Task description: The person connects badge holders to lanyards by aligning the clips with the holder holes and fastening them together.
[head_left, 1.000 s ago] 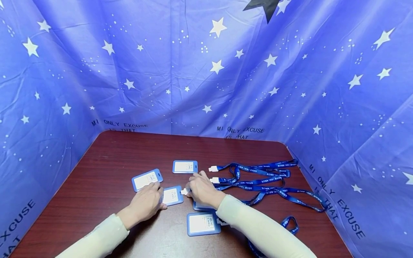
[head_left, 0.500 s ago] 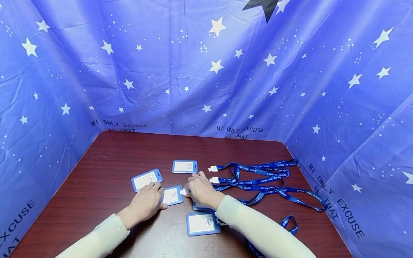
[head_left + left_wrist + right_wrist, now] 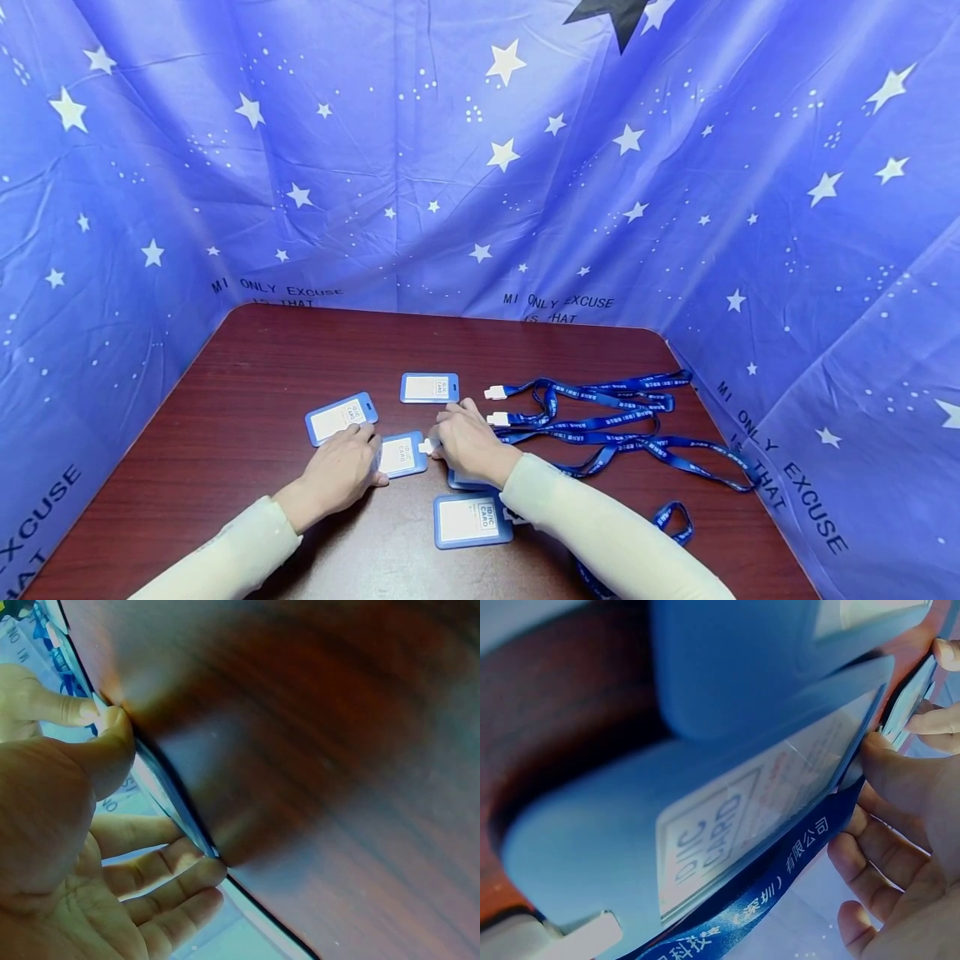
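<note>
Near the middle of the table in the head view, my left hand (image 3: 337,471) grips the left end of a blue-framed ID card holder (image 3: 403,456), thumb on its near edge and fingers on the far one. At the slot end of that holder, the right hand (image 3: 472,442) pinches a white lanyard clip (image 3: 429,447), which meets the holder's edge. The blue lanyard strap (image 3: 780,877) runs under the right fingers in the right wrist view. In the left wrist view the holder (image 3: 169,791) shows edge-on between the left thumb and fingers.
More card holders lie around: one at the far side (image 3: 430,388), one left (image 3: 341,419), one nearer me (image 3: 472,521), another partly under the right wrist (image 3: 468,480). Blue lanyards (image 3: 615,437) with white clips (image 3: 496,392) spread across the right of the brown table (image 3: 337,350). Starry cloth hangs around.
</note>
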The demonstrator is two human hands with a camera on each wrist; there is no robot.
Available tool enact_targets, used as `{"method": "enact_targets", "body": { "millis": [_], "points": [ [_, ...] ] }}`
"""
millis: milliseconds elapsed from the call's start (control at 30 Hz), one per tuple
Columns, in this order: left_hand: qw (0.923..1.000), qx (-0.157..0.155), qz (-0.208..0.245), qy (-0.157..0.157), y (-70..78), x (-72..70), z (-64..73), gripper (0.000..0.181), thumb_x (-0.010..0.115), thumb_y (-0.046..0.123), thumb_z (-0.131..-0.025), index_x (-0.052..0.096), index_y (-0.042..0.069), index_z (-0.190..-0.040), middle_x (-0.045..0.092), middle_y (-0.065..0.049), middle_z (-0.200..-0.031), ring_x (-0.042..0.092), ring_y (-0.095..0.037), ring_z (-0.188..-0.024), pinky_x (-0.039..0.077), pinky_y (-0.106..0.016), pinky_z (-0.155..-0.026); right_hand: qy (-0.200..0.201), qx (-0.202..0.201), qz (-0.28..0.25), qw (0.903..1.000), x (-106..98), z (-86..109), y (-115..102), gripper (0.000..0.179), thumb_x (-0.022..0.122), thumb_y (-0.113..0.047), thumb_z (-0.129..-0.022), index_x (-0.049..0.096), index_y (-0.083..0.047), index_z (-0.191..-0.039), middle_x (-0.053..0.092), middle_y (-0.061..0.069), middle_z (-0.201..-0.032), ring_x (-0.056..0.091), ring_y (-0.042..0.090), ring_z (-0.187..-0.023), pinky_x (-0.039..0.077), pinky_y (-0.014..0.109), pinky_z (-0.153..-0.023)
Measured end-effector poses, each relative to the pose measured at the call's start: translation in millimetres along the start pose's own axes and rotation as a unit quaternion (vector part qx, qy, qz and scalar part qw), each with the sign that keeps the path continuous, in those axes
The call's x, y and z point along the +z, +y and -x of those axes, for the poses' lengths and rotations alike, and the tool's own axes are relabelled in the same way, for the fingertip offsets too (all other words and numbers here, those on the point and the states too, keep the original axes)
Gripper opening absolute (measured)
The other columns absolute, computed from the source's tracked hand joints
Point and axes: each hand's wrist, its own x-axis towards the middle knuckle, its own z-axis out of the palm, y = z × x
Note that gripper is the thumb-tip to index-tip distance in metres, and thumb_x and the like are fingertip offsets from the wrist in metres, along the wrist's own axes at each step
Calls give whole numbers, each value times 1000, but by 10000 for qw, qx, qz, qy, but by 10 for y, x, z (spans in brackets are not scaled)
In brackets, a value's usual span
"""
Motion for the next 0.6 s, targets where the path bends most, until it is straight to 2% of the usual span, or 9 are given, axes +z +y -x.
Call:
{"method": "enact_targets", "body": {
  "millis": [133, 367, 600],
  "points": [
    [10000, 26, -13, 1, 0, -4, -5, 57, 82, 44, -82, 69, -6, -106, 61, -12, -99, 59, -30, -89, 53, -43, -87, -4, 17, -40, 10000, -2, 2, 3, 10, 81, -33, -86, 78, -24, -83, 66, -12, -82, 53, 12, -81, 39, 31, -81],
    [9999, 28, 109, -51, -3, -8, -4, 58, 82, 41, -83, 69, -8, -110, 62, -13, -101, 59, -30, -92, 52, -44, -91, -75, 58, -48, 9999, -16, 11, 4, 13, 82, -32, -87, 82, -22, -95, 71, -11, -90, 55, 12, -84, 38, 32, -81],
    [9998, -40, 215, -34, 11, -16, -9, 59, 83, 40, -83, 68, -9, -112, 62, -14, -103, 60, -31, -96, 52, -45, -96, -173, 115, 41, 9998, -25, 12, 12, 17, 81, -37, -87, 81, -23, -96, 69, -12, -88, 53, 12, -83, 36, 32, -78]
  ]
}}
